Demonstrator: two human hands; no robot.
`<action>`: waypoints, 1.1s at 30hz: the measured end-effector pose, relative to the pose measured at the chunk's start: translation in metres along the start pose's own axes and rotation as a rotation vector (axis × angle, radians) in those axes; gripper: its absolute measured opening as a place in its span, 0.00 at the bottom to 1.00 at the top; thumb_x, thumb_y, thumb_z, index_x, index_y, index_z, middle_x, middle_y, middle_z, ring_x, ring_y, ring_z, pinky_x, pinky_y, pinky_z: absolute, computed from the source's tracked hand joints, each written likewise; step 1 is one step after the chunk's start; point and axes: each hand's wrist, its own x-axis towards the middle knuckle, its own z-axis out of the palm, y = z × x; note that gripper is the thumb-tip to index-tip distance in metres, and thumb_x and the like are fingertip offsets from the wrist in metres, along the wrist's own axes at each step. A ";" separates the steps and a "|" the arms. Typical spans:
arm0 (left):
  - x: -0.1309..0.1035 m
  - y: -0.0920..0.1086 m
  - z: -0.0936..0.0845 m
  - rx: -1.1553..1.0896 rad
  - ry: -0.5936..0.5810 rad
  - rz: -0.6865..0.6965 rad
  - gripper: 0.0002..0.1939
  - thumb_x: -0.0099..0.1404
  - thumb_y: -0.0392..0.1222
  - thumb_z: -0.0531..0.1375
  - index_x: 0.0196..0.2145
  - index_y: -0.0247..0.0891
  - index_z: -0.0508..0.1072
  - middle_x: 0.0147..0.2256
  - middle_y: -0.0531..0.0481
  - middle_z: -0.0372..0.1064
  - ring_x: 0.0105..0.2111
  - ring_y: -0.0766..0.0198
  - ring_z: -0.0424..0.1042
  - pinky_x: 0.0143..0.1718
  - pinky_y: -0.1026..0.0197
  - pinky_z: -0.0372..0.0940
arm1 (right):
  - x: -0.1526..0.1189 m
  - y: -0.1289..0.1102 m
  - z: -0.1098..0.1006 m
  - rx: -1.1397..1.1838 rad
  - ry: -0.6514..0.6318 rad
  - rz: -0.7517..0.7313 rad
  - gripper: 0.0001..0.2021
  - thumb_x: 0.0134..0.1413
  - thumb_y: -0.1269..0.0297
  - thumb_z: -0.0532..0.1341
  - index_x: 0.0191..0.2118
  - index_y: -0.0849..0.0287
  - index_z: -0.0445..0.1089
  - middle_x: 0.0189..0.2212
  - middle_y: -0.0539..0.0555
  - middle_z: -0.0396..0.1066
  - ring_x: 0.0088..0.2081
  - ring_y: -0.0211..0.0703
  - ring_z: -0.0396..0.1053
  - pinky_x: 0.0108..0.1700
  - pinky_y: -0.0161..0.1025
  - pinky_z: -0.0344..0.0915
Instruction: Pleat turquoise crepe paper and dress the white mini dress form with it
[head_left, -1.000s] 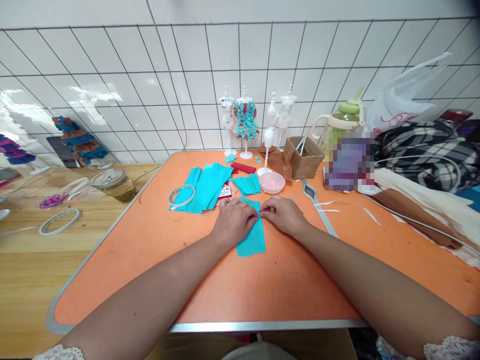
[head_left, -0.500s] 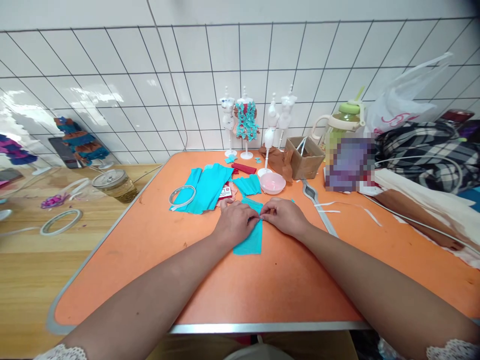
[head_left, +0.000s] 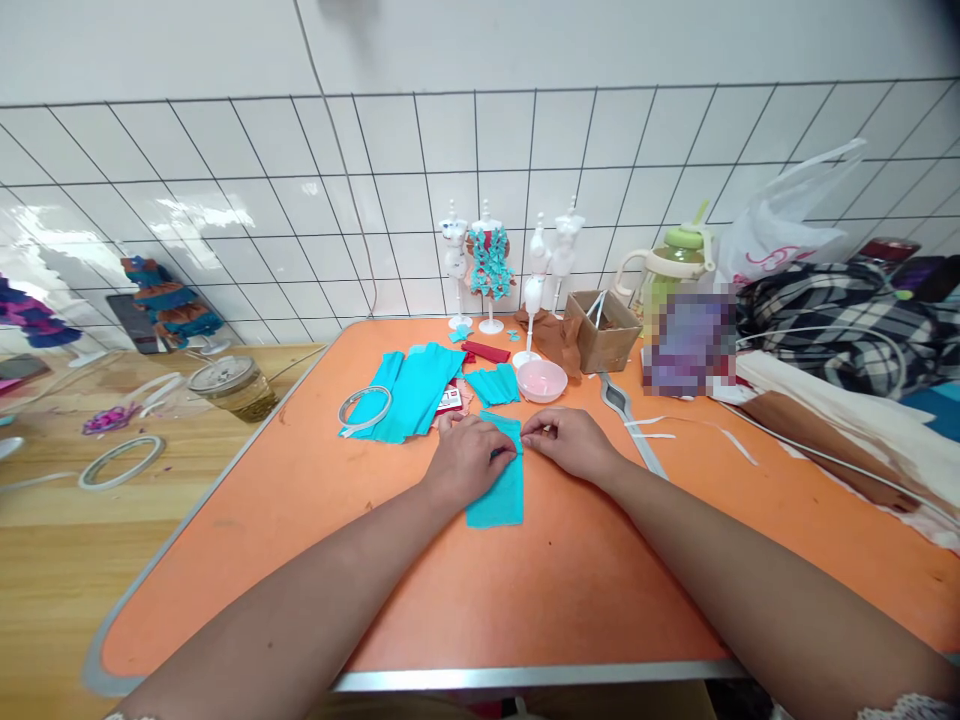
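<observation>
A turquoise strip of crinkled, crepe-like cloth (head_left: 495, 505) lies flat on the orange table, lengthwise in front of me. My left hand (head_left: 471, 460) rests over its left side and middle, thumb and fingers pinched together near the strip's right edge. At that same edge, slightly farther up, my right hand (head_left: 566, 440) is closed with its fingertips pinched on the border. The fingertips of the two hands are a small gap apart. What lies exactly between the right fingertips is too small to make out clearly.
Behind the hands are larger turquoise pieces (head_left: 420, 390), a tape roll (head_left: 365, 410), a folded turquoise piece (head_left: 493, 384) and a pink bowl (head_left: 542, 381). Small white mannequins (head_left: 534, 290) stand by the tiled wall. A cardboard box (head_left: 604, 335) and green-lidded jug (head_left: 679, 260) are right.
The view has tilted up a little, so everything sits lower. My fingertips, which were nearly touching at the strip's edge, are slightly farther apart, the left one nearer me.
</observation>
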 end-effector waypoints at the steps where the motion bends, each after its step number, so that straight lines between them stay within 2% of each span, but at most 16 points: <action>1: 0.000 -0.001 0.000 0.003 -0.005 0.012 0.08 0.63 0.44 0.58 0.32 0.45 0.77 0.35 0.50 0.76 0.41 0.56 0.67 0.47 0.47 0.46 | 0.000 0.000 0.000 -0.003 0.012 -0.001 0.07 0.50 0.60 0.61 0.33 0.53 0.76 0.30 0.48 0.75 0.29 0.37 0.66 0.29 0.33 0.58; 9: -0.002 -0.001 0.003 0.000 0.026 0.011 0.10 0.65 0.47 0.56 0.33 0.44 0.77 0.32 0.50 0.76 0.38 0.58 0.68 0.49 0.46 0.45 | -0.001 -0.001 0.006 -0.051 -0.041 -0.055 0.06 0.51 0.61 0.61 0.31 0.52 0.76 0.30 0.48 0.74 0.30 0.37 0.67 0.29 0.33 0.57; 20: -0.002 0.001 0.003 -0.008 0.001 0.023 0.08 0.64 0.43 0.57 0.32 0.44 0.76 0.34 0.51 0.76 0.39 0.57 0.68 0.48 0.46 0.46 | 0.000 0.002 0.004 -0.036 -0.072 -0.058 0.06 0.50 0.61 0.61 0.31 0.53 0.75 0.29 0.48 0.74 0.29 0.38 0.68 0.29 0.33 0.57; 23: -0.001 0.002 0.002 -0.004 0.002 0.021 0.08 0.63 0.42 0.56 0.31 0.43 0.76 0.33 0.51 0.75 0.39 0.57 0.68 0.48 0.46 0.46 | 0.000 0.004 0.001 0.011 -0.089 -0.070 0.07 0.53 0.60 0.60 0.34 0.52 0.76 0.32 0.48 0.76 0.32 0.38 0.69 0.32 0.34 0.60; 27: 0.000 0.001 0.001 -0.009 0.010 -0.007 0.08 0.63 0.41 0.56 0.31 0.43 0.76 0.33 0.51 0.75 0.39 0.57 0.68 0.47 0.46 0.47 | -0.002 0.003 -0.003 0.034 -0.067 -0.108 0.10 0.53 0.60 0.60 0.40 0.50 0.76 0.37 0.49 0.76 0.34 0.39 0.70 0.35 0.34 0.62; 33: 0.000 -0.001 0.000 -0.008 -0.005 -0.002 0.08 0.63 0.43 0.57 0.32 0.44 0.77 0.34 0.51 0.76 0.41 0.56 0.68 0.47 0.47 0.47 | -0.001 -0.002 0.001 0.002 -0.024 -0.082 0.08 0.52 0.62 0.60 0.36 0.52 0.76 0.33 0.49 0.75 0.32 0.37 0.68 0.32 0.33 0.60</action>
